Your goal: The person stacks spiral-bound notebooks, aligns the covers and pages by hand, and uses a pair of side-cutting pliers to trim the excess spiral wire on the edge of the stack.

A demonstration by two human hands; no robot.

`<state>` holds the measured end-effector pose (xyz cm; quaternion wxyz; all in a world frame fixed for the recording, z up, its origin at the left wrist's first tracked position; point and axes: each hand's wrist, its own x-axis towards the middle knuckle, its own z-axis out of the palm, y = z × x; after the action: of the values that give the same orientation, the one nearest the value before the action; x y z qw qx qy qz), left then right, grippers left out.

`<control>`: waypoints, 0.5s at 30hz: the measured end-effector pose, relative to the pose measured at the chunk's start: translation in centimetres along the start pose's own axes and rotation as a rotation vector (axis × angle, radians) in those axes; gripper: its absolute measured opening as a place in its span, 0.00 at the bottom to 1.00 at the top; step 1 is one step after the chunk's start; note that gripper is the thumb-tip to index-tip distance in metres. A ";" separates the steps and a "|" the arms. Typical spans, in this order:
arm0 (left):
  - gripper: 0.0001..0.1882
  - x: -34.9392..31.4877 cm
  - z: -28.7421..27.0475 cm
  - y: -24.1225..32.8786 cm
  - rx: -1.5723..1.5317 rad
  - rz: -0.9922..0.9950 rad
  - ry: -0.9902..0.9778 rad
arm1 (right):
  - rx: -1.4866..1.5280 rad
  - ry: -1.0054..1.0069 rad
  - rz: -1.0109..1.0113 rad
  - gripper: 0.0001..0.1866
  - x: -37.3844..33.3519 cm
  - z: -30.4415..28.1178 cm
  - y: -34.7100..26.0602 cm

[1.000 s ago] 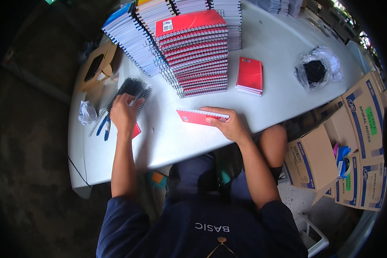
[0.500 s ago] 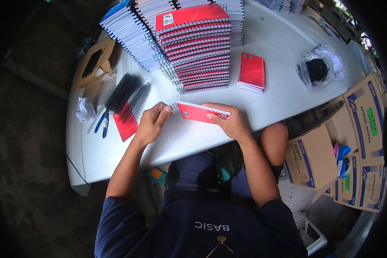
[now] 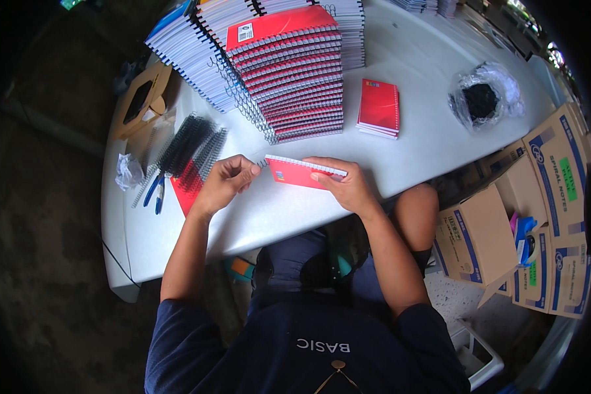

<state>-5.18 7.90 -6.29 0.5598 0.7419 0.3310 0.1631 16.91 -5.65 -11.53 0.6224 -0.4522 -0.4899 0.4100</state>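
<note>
A small red notebook (image 3: 292, 173) is held over the near part of the table, its punched white edge turned up and away from me. My right hand (image 3: 347, 185) grips its right end, thumb on the cover and fingers behind. At the notebook's left end a short stretch of dark wire coil (image 3: 262, 162) sticks out. Thumb and fingers of my left hand (image 3: 228, 184) are pinched together on the coil's outer end. Left of that hand lie a heap of black spiral coils (image 3: 185, 150), a loose red cover (image 3: 185, 192) and a blue-handled cutting tool (image 3: 155, 192).
A tall stack of coil-bound red notebooks (image 3: 289, 85) stands ahead, thicker bound books (image 3: 200, 65) behind it. A small pile of red notebooks (image 3: 379, 108) and a plastic bag of black material (image 3: 477, 104) lie right. Cardboard boxes (image 3: 479, 236) stand beside the table.
My left hand has shifted slightly left and turned at the coil's end. My right hand still holds the notebook in nearly the same place. The whole view has shifted a little.
</note>
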 end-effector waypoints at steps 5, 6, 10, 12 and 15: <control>0.09 0.3 0.0 1.2 -0.055 -0.041 0.069 | -0.051 -0.036 0.012 0.14 -0.1 -0.1 -0.5; 0.09 0.3 0.2 1.2 -0.057 0.056 0.085 | -0.054 -0.040 0.007 0.14 -0.1 -0.1 -0.5; 0.11 0.2 0.4 2.7 0.583 0.406 0.131 | -0.111 -0.040 -0.009 0.15 -0.2 -0.1 -0.5; 0.14 0.2 0.4 3.4 0.876 0.435 0.011 | -0.075 -0.030 -0.006 0.15 -0.3 -0.3 0.1; 0.23 -0.3 0.8 4.2 1.118 0.485 0.131 | -0.225 -0.042 -0.086 0.14 -0.8 0.5 -0.5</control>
<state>-3.64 6.45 -2.53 0.0110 0.9659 0.2218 0.1330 16.30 -6.48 -11.23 0.5743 -0.4892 -0.5647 0.3345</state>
